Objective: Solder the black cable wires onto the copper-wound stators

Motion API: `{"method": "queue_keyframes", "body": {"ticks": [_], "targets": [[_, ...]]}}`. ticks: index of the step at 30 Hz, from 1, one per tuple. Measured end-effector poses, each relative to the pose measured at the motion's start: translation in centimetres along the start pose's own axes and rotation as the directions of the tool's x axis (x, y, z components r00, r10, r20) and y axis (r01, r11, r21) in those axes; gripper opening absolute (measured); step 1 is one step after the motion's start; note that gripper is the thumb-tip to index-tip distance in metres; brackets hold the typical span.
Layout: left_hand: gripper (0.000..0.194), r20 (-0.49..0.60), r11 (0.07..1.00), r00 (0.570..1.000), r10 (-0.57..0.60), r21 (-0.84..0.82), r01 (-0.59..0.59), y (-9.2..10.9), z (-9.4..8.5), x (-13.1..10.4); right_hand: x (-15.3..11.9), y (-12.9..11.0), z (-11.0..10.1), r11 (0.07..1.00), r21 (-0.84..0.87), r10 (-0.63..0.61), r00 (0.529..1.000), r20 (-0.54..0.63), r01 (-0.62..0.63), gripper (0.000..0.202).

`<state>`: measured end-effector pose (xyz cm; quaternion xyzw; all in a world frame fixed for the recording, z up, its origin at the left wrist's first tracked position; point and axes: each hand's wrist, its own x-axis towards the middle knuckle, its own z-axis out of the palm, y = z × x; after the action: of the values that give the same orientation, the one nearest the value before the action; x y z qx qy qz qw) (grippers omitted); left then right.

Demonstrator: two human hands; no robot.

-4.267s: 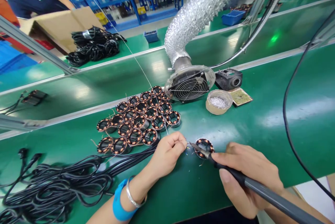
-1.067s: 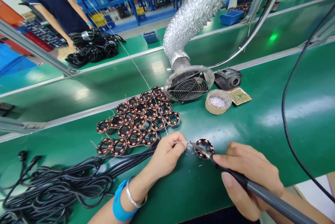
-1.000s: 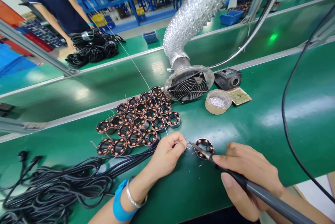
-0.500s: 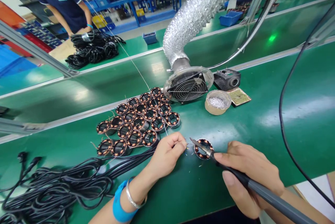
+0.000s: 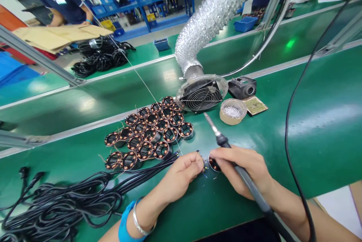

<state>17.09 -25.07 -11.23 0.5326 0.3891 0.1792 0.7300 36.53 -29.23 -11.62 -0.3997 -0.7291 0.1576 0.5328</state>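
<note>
My left hand [image 5: 185, 172] is closed in a pinch on a thin solder wire [image 5: 138, 76] that runs down from the upper left. Blue and yellow wire ends [image 5: 205, 172] stick out by its fingertips; whether it grips them too is hidden. My right hand [image 5: 246, 166] is wrapped round a soldering iron [image 5: 223, 142], its tip pointing up and away toward the fan. Its thumb and index fingertips are at a single copper-wound motor stator [image 5: 212, 163], which they partly cover. Several more stators [image 5: 161, 149] stand grouped left of the hands.
Black power cables [image 5: 93, 193] lie at the left. Beyond my hands are a fume extractor fan [image 5: 202, 96], a round tub of silvery bits [image 5: 232, 111], a square pad [image 5: 255, 105] and a black iron holder [image 5: 243, 87]. A black cord [image 5: 291, 113] hangs at right. A co-worker [image 5: 66, 2] handles cardboard [image 5: 60, 34].
My right hand has moved left to the single stator, and the iron tip has swung up and away from it. My left hand has shifted slightly down. The co-worker has brought cardboard over the cables.
</note>
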Motion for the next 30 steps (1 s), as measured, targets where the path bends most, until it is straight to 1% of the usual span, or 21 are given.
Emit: {"method": "queue_keyframes", "body": {"ticks": [1,3,6,9,11,13,15,17,19,21,22,23,24,26,27,28,29,30], "targets": [[0.039,0.018,1.000,1.000,0.004,-0.009,-0.004,-0.1,0.1,-0.2,0.1,0.1,0.3,1.000,0.019,0.008,0.998,0.057,-0.009,0.029],[0.043,0.041,1.000,0.999,0.016,-0.024,-0.015,-0.4,0.2,-0.5,0.1,0.3,0.7,0.998,0.056,-0.028,0.991,0.133,0.021,0.025],[0.045,0.064,1.000,0.998,0.026,-0.017,-0.024,-0.5,0.3,-0.8,0.1,0.6,1.2,0.995,0.042,-0.099,0.983,0.154,0.093,0.027],[0.040,0.055,0.994,0.997,0.050,0.098,-0.056,-0.3,0.3,-1.2,-0.2,0.8,1.3,0.993,-0.026,-0.112,0.980,0.162,0.117,0.031],[0.035,0.031,0.973,0.996,0.081,0.215,-0.086,0.0,0.3,-1.5,-0.5,0.8,1.3,0.992,-0.057,-0.102,0.980,0.172,0.114,0.031],[0.032,-0.001,0.952,0.994,0.106,0.290,-0.102,0.1,0.4,-1.7,-0.8,0.6,1.2,0.991,-0.065,-0.104,0.979,0.177,0.117,0.032],[0.033,-0.029,0.955,0.993,0.115,0.278,-0.102,0.0,0.5,-1.7,-0.9,0.3,1.1,0.990,-0.067,-0.108,0.976,0.190,0.122,0.033],[0.037,-0.035,0.977,0.994,0.106,0.192,-0.098,-0.3,0.6,-1.6,-1.0,-0.1,1.1,0.992,-0.063,-0.095,0.974,0.207,0.111,0.034],[0.039,-0.027,0.994,0.997,0.073,0.087,-0.071,-0.7,0.8,-1.5,-0.9,-0.2,1.2,0.995,-0.050,-0.078,0.974,0.215,0.091,0.035],[0.038,-0.016,1.000,1.000,0.014,0.020,-0.013,-1.0,1.0,-1.4,-1.0,-0.2,1.3,0.997,-0.027,-0.071,0.972,0.224,0.079,0.037],[0.036,-0.020,1.000,1.000,0.002,0.027,-0.001,-0.9,1.0,-1.5,-1.1,-0.1,1.3,0.997,-0.018,-0.069,0.970,0.231,0.076,0.039],[0.033,-0.040,0.997,0.999,0.018,0.074,-0.015,-0.8,1.0,-1.6,-1.2,0.1,1.4,0.997,-0.016,-0.067,0.968,0.242,0.073,0.040],[0.030,-0.071,0.986,0.996,0.062,0.157,-0.050,-0.7,1.0,-1.7,-1.3,0.2,1.4,0.997,-0.020,-0.061,0.965,0.254,0.068,0.041],[0.023,-0.122,0.933,0.976,0.181,0.335,-0.131,-0.3,0.9,-1.9,-1.7,0.6,1.3,0.998,-0.040,-0.041,0.957,0.286,0.055,0.042],[0.021,-0.131,0.915,0.968,0.214,0.374,-0.151,-0.1,0.9,-1.9,-1.9,0.7,1.2,0.997,-0.053,-0.031,0.952,0.306,0.050,0.041],[0.022,-0.129,0.922,0.970,0.206,0.358,-0.148,0.0,0.8,-1.9,-2.1,0.8,1.2,0.997,-0.065,-0.024,0.946,0.322,0.048,0.041],[0.026,-0.113,0.950,0.981,0.156,0.290,-0.117,0.0,0.8,-1.8,-2.2,0.8,1.2,0.996,-0.077,-0.024,0.945,0.327,0.052,0.041],[0.031,-0.087,0.981,0.993,0.078,0.184,-0.061,-0.1,0.8,-1.7,-2.3,0.8,1.2,0.994,-0.086,-0.032,0.947,0.319,0.063,0.041]]}}
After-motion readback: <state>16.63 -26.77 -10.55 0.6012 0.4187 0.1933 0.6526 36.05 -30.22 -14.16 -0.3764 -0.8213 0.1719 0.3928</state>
